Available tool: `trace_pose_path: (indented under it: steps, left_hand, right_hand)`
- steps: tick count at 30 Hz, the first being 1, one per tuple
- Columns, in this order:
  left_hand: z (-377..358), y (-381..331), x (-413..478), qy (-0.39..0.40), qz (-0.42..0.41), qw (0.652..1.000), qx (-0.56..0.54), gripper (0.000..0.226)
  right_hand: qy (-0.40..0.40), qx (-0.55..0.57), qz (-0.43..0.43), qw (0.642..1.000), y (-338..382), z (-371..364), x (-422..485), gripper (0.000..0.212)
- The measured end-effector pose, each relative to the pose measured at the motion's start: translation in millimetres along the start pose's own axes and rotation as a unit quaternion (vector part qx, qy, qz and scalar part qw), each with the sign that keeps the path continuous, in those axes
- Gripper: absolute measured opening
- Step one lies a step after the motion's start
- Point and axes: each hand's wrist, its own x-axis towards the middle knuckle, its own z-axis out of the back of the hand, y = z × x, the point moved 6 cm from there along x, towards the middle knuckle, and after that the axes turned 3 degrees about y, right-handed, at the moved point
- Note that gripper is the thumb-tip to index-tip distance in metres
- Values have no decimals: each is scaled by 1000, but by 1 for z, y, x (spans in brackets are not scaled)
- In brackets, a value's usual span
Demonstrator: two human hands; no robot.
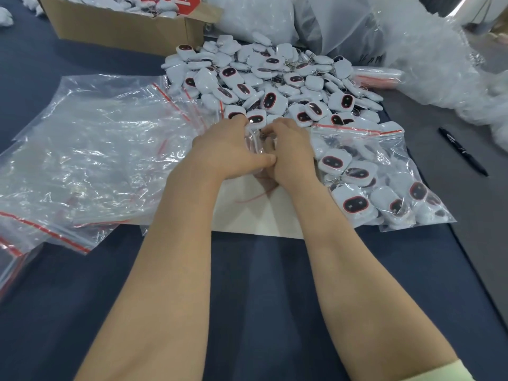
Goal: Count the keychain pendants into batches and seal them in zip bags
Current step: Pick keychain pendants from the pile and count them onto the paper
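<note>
A clear zip bag (254,143) is sitting bunched between the two hands, right at the near edge of the pendant pile (275,83). The left hand (228,152) and the right hand (290,152) are both curling their fingers round its plastic, the left thumb pressing against the right hand; which way the bag's mouth is pointing, I cannot tell. The pile is spreading out at 12 o'clock from the hands, far too many pendants to count, lying at every angle.

At 4 o'clock one filled zip bag (384,185) is lying flat, its red zip edge facing the pile and its long axis running from 12 toward 5 o'clock, with at least five dark faces showing upward inside. At 9 o'clock empty zip bags (96,149) are lying overlapped, several of them, number unclear.

A white sheet (261,218) is lying under the hands on the dark blue surface (275,284). One black pen (461,151) is resting at 3 o'clock, one cardboard box (123,28) at 11.
</note>
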Motion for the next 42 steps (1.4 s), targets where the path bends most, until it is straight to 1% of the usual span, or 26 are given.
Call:
trace_pose_path:
  steps: [1,3,4,6,8,9,11,13,16,17,19,20,21,22,23,24,25,26,27,28,29,32,36,42]
  left_hand:
    - [-1,0,0,0,1,1000,-5,75]
    - [-1,-1,0,-1,1,1000,-10,75]
    - [-1,-2,0,-3,0,1000,-11,74]
    - [-1,-1,0,-7,-3,1000,-11,71]
    - [-1,-1,1,-10,-6,1000,-8,69]
    - [-1,-1,1,-12,-7,1000,-7,69]
    - [-1,-1,2,-18,-9,1000,-10,67]
    - [-2,-2,3,-22,-9,1000,-14,65]
    - [-4,-3,4,-23,-14,999,-23,60]
    - [-4,-3,5,-24,-16,999,-31,60]
    - [-4,-3,4,-26,-19,998,-49,65]
    - [-5,-3,4,-24,-21,998,-52,67]
    - [-5,-3,5,-21,-21,998,-49,68]
    - [-6,-3,5,-19,-21,999,-45,69]
    - [-7,-3,5,-19,-20,999,-42,70]
    - [-7,-3,6,-21,-21,999,-43,70]
    - [-7,-3,6,-24,-21,999,-44,69]
    - [-7,-3,7,-27,-21,999,-43,69]
    - [-7,-3,7,-28,-19,999,-41,69]
    - [-7,-3,7,-28,-18,999,-38,69]
    - [-7,-3,7,-28,-17,999,-37,69]
    - [-8,-3,7,-26,-18,999,-40,68]
    - [-10,-4,7,-26,-25,999,-39,66]
    - [-11,-5,7,-21,-28,999,-36,70]
  right_hand:
    - [-19,20,-8,1000,-1,3,-1,31]
    - [-28,39,-15,999,-1,5,-1,34]
    - [-14,33,-15,999,-1,3,-2,39]
    - [34,-18,-4,999,0,-3,-2,52]
    - [60,-52,10,997,0,-7,-1,58]
    - [54,-48,11,997,0,-7,-1,57]
    - [12,-24,1,1000,-1,-3,-1,49]
    - [-26,-24,-11,999,-3,2,-2,41]
    - [-52,-7,-23,998,-5,5,-1,38]
    - [-67,26,-35,997,-6,8,-1,37]
    - [-110,133,-79,982,-12,14,-2,35]
    - [-124,195,-106,967,-17,16,-2,34]
    - [-129,269,-134,945,-22,15,-1,33]
    - [-129,364,-158,909,-28,13,0,29]
    - [-126,478,-181,850,-31,10,1,24]
    - [-119,593,-194,772,-31,7,1,18]
    - [-113,680,-195,698,-30,5,1,14]
    - [-108,729,-194,648,-29,3,1,13]
    - [-99,757,-189,618,-27,2,1,13]
    - [-85,770,-183,605,-24,1,1,12]
    - [-73,775,-178,602,-22,0,1,11]
    - [-55,760,-179,622,-19,-2,0,5]
    - [-50,753,-180,631,-17,-1,0,7]
    - [-42,728,-170,663,-16,-1,0,22]
